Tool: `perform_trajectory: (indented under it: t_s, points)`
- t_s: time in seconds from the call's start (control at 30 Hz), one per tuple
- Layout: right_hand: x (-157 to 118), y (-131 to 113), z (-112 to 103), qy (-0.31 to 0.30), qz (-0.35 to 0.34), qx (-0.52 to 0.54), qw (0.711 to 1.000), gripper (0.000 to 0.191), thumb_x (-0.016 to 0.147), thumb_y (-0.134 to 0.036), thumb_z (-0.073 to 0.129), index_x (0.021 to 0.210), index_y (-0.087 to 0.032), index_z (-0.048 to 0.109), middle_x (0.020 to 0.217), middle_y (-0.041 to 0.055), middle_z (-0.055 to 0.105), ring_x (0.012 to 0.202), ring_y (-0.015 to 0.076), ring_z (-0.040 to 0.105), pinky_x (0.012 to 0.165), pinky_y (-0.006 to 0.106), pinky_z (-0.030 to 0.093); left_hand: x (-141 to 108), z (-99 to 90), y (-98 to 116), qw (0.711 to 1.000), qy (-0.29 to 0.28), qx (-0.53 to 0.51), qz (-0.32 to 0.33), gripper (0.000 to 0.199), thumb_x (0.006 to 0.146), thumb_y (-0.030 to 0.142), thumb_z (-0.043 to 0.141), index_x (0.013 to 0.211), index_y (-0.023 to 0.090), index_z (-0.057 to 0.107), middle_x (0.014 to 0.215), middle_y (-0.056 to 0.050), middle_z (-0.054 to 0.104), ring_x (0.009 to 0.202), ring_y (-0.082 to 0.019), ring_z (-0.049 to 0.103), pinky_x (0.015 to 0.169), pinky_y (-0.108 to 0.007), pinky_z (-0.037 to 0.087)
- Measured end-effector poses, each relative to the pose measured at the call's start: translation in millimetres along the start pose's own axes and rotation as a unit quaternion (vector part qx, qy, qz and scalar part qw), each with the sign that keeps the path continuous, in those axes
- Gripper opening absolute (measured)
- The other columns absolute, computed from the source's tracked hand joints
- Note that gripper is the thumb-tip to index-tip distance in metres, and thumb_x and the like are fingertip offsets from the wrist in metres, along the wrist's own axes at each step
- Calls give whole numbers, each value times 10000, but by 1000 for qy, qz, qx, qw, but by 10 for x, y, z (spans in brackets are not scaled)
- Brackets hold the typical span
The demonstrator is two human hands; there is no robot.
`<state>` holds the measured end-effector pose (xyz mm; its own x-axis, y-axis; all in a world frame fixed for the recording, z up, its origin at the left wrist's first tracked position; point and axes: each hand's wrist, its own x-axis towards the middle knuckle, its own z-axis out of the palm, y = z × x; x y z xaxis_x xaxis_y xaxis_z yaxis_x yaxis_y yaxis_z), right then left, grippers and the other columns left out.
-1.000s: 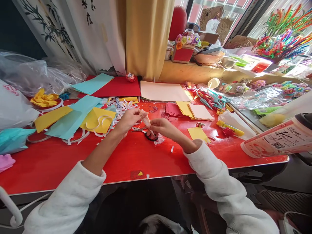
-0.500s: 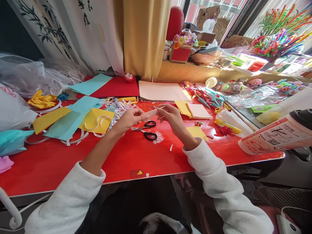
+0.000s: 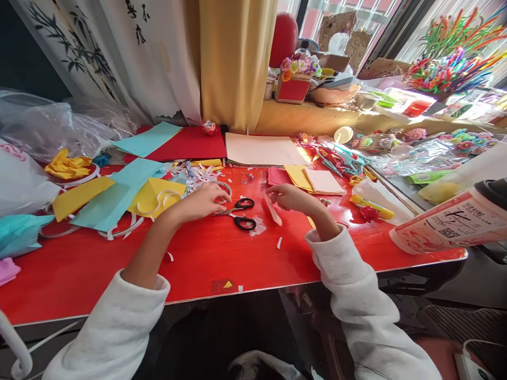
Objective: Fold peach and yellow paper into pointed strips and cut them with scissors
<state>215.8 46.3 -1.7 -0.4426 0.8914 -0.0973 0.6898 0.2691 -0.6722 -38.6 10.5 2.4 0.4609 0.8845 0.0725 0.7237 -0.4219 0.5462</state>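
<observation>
My right hand (image 3: pixel 295 199) pinches a folded pale pink paper strip (image 3: pixel 273 211), which hangs down from the fingertips over the red tabletop. My left hand (image 3: pixel 203 201) hovers with loosely bent, parted fingers beside the blades of the black-handled scissors (image 3: pixel 244 214); I see nothing held in it. The scissors lie with their handle loops towards the right hand. Behind the left fingers shows part of a pale ring (image 3: pixel 226 187), mostly covered by the hand. Red, yellow and pale pink paper squares (image 3: pixel 325 180) lie just beyond my right hand.
Blue and yellow paper sheets (image 3: pixel 119 192) and white paper shreds (image 3: pixel 200 175) cover the table's left and middle back. At right are a yellow glue tube (image 3: pixel 372 206) and a tilted drink cup (image 3: pixel 447 219). A stack of pale pink sheets (image 3: pixel 265 150) lies at the back.
My hands have moved apart. The left has let go of the pale pink strip and come down left by the scissors; the right keeps the strip, now lower and to the right.
</observation>
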Motion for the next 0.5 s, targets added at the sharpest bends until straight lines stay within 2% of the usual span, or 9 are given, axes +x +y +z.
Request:
perform_trajectory:
  t_s: [0.07,0.13,0.17,0.23,0.3,0.37,0.5]
  points:
    - [29,28,85,58,-13,-93,994,290,762,-96,476,1040,-136,549,756,63,598,590,122,509,542,251,376,-11,-19,-89,999,-19,37,-10,260,678,353,586,905,267,678,909,-61,574,948,-259,473,822,-344,366]
    - [46,-20,200,137,-70,-128,980,362,790,-124,471,1151,-133,490,940,111,596,767,167,550,661,287,414,-27,-32,-123,998,-46,51,-12,278,691,352,563,942,293,667,928,-59,562,966,-262,455,829,-354,366]
    - [45,-65,256,148,-111,-133,974,348,806,-182,490,1151,-139,493,1002,118,577,827,178,549,706,300,421,-37,-36,-124,996,-61,58,-13,274,698,349,550,943,301,663,932,-56,561,971,-262,449,832,-359,365]
    - [24,-166,348,78,-212,-135,965,302,804,-313,535,1066,-163,554,1007,98,562,883,181,538,761,306,429,-54,-42,-114,993,-87,76,-17,248,702,331,532,912,294,659,941,-49,567,985,-263,437,842,-365,359]
    - [-10,-241,411,-8,-268,-141,953,304,790,-358,556,1037,-181,577,987,83,553,920,184,526,795,312,430,-66,-44,-115,991,-94,88,-23,225,691,303,527,876,264,649,958,-47,577,1000,-262,429,848,-359,354]
    - [-38,-265,450,-28,-263,-139,954,332,781,-354,570,1057,-170,560,1001,89,535,931,187,521,807,316,431,-70,-47,-136,992,-84,88,-27,226,685,288,520,876,241,632,978,-50,577,1010,-258,426,839,-342,358]
    - [-43,-227,483,-8,-217,-136,967,379,768,-341,584,1079,-135,518,1024,109,518,890,183,525,784,311,431,-60,-64,-187,994,-62,90,-27,229,708,300,496,896,225,603,938,-52,574,982,-249,440,786,-328,374]
